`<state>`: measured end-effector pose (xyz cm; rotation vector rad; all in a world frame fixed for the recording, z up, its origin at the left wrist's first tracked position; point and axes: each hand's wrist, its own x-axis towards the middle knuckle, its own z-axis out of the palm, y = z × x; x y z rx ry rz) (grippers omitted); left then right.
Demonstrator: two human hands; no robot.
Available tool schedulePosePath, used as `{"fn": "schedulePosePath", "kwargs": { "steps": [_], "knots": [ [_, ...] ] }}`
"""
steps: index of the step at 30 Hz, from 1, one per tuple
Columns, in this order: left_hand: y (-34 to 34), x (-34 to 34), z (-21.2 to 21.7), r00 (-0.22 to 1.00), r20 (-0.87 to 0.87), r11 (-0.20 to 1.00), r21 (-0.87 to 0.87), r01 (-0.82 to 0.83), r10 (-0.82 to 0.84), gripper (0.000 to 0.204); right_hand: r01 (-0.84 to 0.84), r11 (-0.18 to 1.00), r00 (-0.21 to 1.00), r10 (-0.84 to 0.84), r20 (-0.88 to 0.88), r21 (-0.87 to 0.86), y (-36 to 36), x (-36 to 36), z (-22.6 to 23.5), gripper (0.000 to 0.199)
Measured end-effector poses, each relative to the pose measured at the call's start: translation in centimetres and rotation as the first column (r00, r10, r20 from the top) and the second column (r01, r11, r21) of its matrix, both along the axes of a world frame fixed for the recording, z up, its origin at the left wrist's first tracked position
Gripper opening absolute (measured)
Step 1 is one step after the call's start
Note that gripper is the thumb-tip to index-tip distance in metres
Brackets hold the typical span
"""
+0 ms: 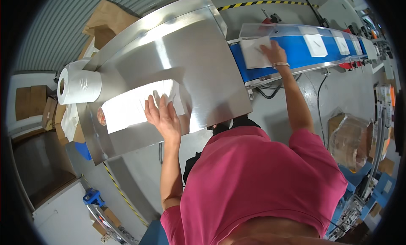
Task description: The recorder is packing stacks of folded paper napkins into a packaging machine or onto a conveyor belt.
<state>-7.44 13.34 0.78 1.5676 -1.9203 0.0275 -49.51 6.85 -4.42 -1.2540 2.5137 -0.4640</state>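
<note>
A long row of white, flat, folded-looking sheets lies tightly packed on the steel table. My left hand rests over the row's right end, its fingers stretched out and slightly apart. On the near end of the blue conveyor belt is a white square packet or folded sheet; its exact kind is unclear. My right hand, a bracelet at its wrist, touches that square's right side with extended fingers. Farther along the belt sit several similar white pieces, spaced apart.
The steel table has a raised back edge. A large white roll is at its left end, near brown cardboard boxes. Clear guards line the belt. Black cables hang below it, and a plastic-wrapped box stands right.
</note>
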Motion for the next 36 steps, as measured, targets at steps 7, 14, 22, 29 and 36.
{"fn": "schedulePosePath", "kwargs": {
  "steps": [7, 14, 22, 29, 36],
  "knots": [
    [0.3, 0.3, 0.1, 1.0, 0.021, 0.999, 0.029, 0.02, -0.021, 0.028, -0.728, 0.481, 0.558, 0.829, -0.015, -0.488, -1.6, 12.1, 0.9, 0.052],
    [-0.1, -0.2, 0.5, 0.996, -0.014, 0.995, 0.041, 0.087, -0.086, 0.038, -0.803, 0.292, 0.156, 0.945, 0.288, -0.52, -3.2, 21.9, 0.9, 0.053],
    [-0.2, 2.3, -0.7, 0.999, 0.046, 1.0, 0.018, -0.012, 0.011, 0.039, 0.048, 0.972, 0.156, 0.222, 0.962, -0.232, -1.1, 5.8, -5.9, 0.038],
    [-0.3, 1.6, -0.5, 1.0, 0.008, 0.999, -0.029, 0.014, -0.014, 0.039, -0.202, 0.942, 0.919, 0.088, -0.384, -0.268, 0.1, 2.4, 0.4, 0.06],
    [0.1, 2.0, 0.0, 0.999, 0.004, 0.997, 0.056, 0.053, -0.053, 0.032, -0.751, 0.414, 0.26, 0.902, 0.346, -0.515, -2.2, 21.9, 3.7, 0.053]
  ]
}}
